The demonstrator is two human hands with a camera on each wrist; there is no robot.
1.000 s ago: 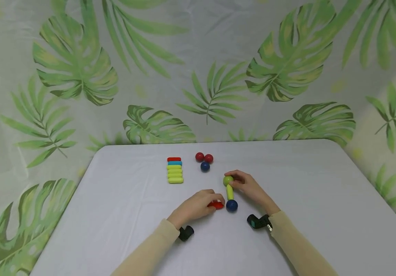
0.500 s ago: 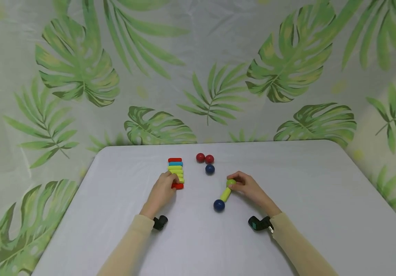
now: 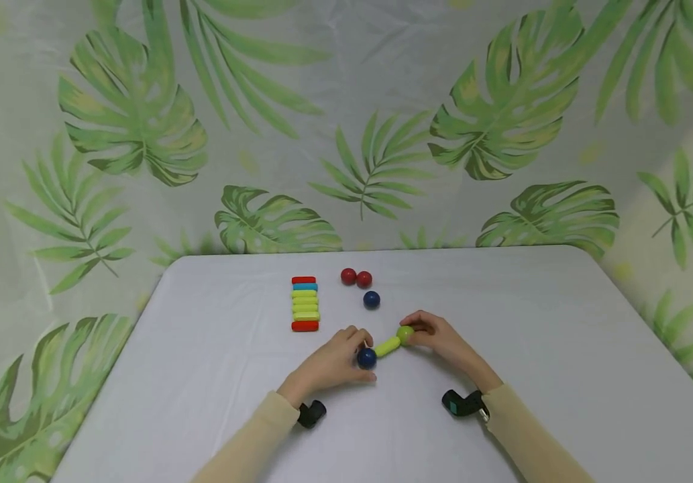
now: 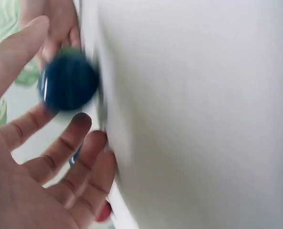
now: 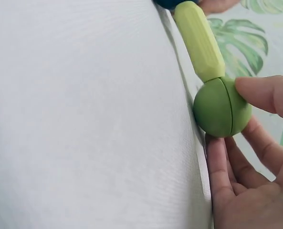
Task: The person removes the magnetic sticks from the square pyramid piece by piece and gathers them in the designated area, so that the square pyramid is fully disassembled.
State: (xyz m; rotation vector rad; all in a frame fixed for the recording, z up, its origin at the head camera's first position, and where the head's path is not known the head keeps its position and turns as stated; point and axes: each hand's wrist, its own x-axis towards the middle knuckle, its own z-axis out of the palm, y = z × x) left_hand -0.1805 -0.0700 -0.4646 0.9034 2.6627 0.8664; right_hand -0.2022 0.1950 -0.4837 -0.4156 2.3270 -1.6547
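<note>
A yellow-green faceted rod (image 3: 388, 347) joins a green ball (image 3: 405, 335) to a dark blue ball (image 3: 367, 358), lying aslant on the table. My right hand (image 3: 441, 339) pinches the green ball between thumb and fingers, as the right wrist view shows up close. The rod (image 5: 201, 43) runs from that ball to the blue one at the top edge. At the other end, my left hand (image 3: 335, 359) is around the blue ball with thumb and fingers spread apart. In the left wrist view the blue ball (image 4: 68, 82) is near the index fingertip, and the thumb stands clear of it.
Left of the hands lies a column of rods: a red rod (image 3: 304, 326) nearest, several yellow-green rods (image 3: 305, 301), a blue rod (image 3: 304, 287) and a red one farthest. Two red balls (image 3: 356, 277) and a loose blue ball (image 3: 371, 300) sit toward the back of the white table (image 3: 533, 322).
My left hand laid a red rod at the column's near end, then returned to the joined blue ball. The joined piece swung clockwise around the green ball. The loose blue ball rolled right.
</note>
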